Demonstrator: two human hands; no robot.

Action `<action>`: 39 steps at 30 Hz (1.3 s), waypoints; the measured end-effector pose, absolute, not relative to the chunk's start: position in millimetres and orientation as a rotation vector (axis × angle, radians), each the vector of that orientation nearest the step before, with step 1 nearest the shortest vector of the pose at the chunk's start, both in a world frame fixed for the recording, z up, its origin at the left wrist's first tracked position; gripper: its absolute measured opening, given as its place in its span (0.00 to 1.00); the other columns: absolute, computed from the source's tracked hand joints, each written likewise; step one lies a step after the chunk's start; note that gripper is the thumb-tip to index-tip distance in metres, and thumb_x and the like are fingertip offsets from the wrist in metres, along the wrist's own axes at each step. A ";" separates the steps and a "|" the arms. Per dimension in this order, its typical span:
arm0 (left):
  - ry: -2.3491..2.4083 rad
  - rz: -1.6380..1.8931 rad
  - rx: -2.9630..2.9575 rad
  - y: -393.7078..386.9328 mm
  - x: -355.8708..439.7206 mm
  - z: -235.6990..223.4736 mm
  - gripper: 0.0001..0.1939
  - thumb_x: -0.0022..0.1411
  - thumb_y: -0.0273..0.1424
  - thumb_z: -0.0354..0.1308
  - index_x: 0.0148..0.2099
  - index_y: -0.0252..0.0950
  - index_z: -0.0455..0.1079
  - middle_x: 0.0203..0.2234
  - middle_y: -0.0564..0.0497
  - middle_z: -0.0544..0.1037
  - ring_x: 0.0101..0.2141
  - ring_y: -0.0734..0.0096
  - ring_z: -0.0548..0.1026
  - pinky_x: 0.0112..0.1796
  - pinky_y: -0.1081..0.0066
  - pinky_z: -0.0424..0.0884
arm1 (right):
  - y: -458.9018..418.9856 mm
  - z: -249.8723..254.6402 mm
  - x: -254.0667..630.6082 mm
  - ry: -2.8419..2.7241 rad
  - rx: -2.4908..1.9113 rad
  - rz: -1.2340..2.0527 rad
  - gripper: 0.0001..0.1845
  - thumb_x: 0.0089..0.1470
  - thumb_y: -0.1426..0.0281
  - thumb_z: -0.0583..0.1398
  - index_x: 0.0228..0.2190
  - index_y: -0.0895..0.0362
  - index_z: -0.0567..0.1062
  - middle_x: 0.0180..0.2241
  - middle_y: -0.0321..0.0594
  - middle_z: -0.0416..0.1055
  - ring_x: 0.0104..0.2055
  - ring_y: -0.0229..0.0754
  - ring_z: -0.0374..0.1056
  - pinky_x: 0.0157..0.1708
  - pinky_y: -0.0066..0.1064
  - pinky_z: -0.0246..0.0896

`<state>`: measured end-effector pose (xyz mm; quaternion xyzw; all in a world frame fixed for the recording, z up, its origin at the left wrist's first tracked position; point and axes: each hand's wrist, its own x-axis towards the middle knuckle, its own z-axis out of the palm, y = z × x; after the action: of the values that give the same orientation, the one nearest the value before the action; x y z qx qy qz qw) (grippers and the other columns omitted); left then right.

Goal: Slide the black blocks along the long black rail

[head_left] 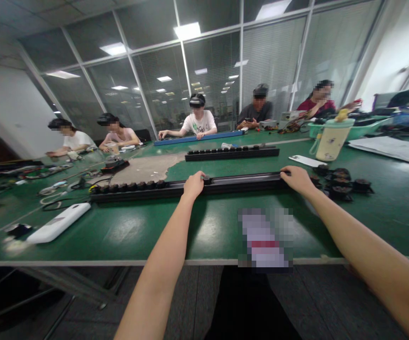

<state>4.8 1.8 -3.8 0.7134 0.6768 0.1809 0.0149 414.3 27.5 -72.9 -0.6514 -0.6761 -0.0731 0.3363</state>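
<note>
A long black rail (239,182) lies across the green table in front of me, with a row of small black modules (129,186) seated along its left part. My left hand (193,185) is closed at the middle of the rail, its fingertips on a small black piece (207,180) in the channel. The fingers partly hide that piece. At the rail's right end, my right hand (299,179) is closed with thumb and fingers gripping the end. Several loose black modules (341,182) sit just right of that hand.
Behind the rail lies a second black rail (232,153) with modules. A white phone (305,161) and a cup (334,139) stand right; a white case-like object (60,223) lies left. A blurred phone (262,238) is at the front edge. Several people sit across the table, one handling a blue rail (199,138).
</note>
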 end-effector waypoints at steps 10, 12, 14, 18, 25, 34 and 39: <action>2.155 0.520 2.233 -2.1 15.2 -2.3 0.19 0.73 0.28 0.48 0.63 0.38 0.66 0.51 0.40 0.80 0.54 0.57 0.77 0.53 0.63 0.69 | 26.3 -71.6 413.6 -1.757 -1.730 -0.193 0.18 0.59 0.69 0.56 0.43 0.62 0.83 0.45 0.54 0.81 0.50 0.57 0.75 0.56 0.45 0.65; 2.157 0.509 2.238 -2.3 15.7 -2.3 0.19 0.73 0.28 0.48 0.63 0.38 0.65 0.51 0.39 0.80 0.54 0.57 0.77 0.52 0.63 0.69 | 25.8 -70.8 413.3 -1.756 -1.735 -0.185 0.18 0.58 0.69 0.57 0.43 0.62 0.83 0.45 0.54 0.81 0.50 0.56 0.75 0.56 0.44 0.65; 2.156 0.507 2.242 -2.3 15.7 -2.4 0.19 0.72 0.27 0.48 0.63 0.37 0.66 0.51 0.39 0.80 0.54 0.57 0.77 0.52 0.63 0.69 | 25.4 -70.5 413.2 -1.754 -1.729 -0.181 0.18 0.58 0.69 0.57 0.43 0.62 0.83 0.45 0.54 0.81 0.50 0.56 0.75 0.56 0.44 0.65; 2.157 0.510 2.245 -2.7 15.8 -2.5 0.19 0.73 0.28 0.47 0.62 0.38 0.66 0.51 0.39 0.80 0.54 0.57 0.77 0.52 0.63 0.69 | 25.5 -71.2 413.5 -1.751 -1.721 -0.185 0.18 0.58 0.70 0.57 0.43 0.63 0.83 0.45 0.55 0.81 0.50 0.57 0.75 0.56 0.44 0.65; 2.161 0.510 2.246 -2.7 17.0 -2.9 0.19 0.73 0.27 0.47 0.62 0.38 0.66 0.51 0.40 0.80 0.54 0.58 0.77 0.52 0.64 0.69 | 26.5 -71.1 413.9 -1.756 -1.722 -0.186 0.18 0.58 0.69 0.56 0.43 0.63 0.83 0.45 0.55 0.81 0.50 0.57 0.75 0.56 0.45 0.66; 2.157 0.515 2.274 -0.3 17.5 -6.9 0.19 0.73 0.28 0.47 0.63 0.38 0.65 0.51 0.39 0.80 0.53 0.56 0.78 0.51 0.63 0.70 | 26.5 -71.5 414.1 -1.766 -1.724 -0.203 0.18 0.58 0.69 0.56 0.43 0.62 0.82 0.45 0.54 0.81 0.50 0.56 0.75 0.57 0.44 0.65; 2.159 0.502 2.267 -1.0 19.3 -6.5 0.19 0.73 0.29 0.46 0.63 0.38 0.65 0.51 0.39 0.80 0.53 0.55 0.78 0.51 0.62 0.70 | 25.9 -71.1 413.1 -1.773 -1.733 -0.209 0.19 0.59 0.69 0.55 0.44 0.64 0.82 0.46 0.55 0.80 0.51 0.55 0.74 0.57 0.42 0.64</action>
<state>19.3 -1.0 -6.5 0.7148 0.6810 0.1584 -0.0146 413.1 25.9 -71.1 -0.6597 -0.6749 -0.0796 0.3210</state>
